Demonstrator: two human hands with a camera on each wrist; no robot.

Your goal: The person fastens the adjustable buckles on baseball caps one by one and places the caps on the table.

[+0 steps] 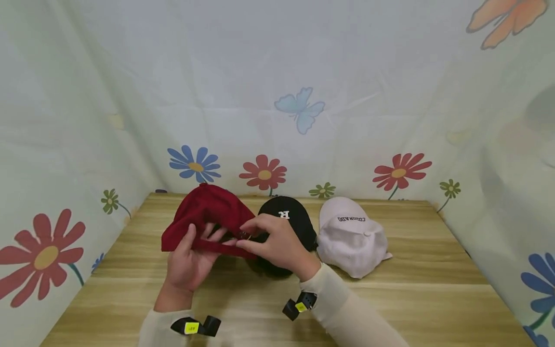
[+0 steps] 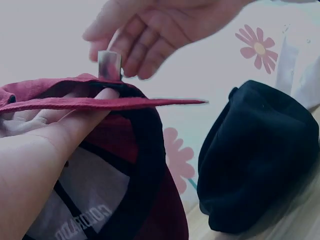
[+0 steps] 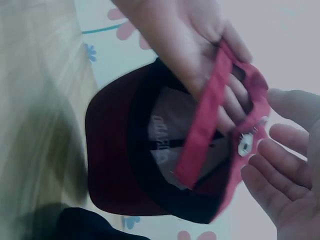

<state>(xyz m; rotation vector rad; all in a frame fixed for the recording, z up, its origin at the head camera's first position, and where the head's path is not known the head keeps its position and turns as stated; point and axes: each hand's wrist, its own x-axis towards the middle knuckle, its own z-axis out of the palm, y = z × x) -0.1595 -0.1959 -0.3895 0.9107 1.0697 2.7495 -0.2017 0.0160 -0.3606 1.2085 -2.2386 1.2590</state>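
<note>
A red baseball cap [image 1: 204, 207] is tilted so that its inside and rear opening face me. My left hand [image 1: 188, 270] holds it at the back, with fingers through the opening and the thumb by the strap. The loose end of the red strap [image 2: 165, 102] sticks out across the opening in the left wrist view. A metal buckle [image 2: 109, 65] stands up from the cap's rear edge. My right hand [image 1: 277, 241] has its thumb and forefinger at this buckle, pinching it; the exact contact is partly hidden. Its other fingers spread loosely beside the cap in the right wrist view.
A black cap [image 1: 299, 217] with a white letter lies just right of the red one, partly behind my right hand. Beside it is a pale cap [image 1: 355, 241] lettered COLORADO. Flower-printed curtains [image 1: 299, 144] enclose the wooden table [image 1: 412, 270] at the back and sides.
</note>
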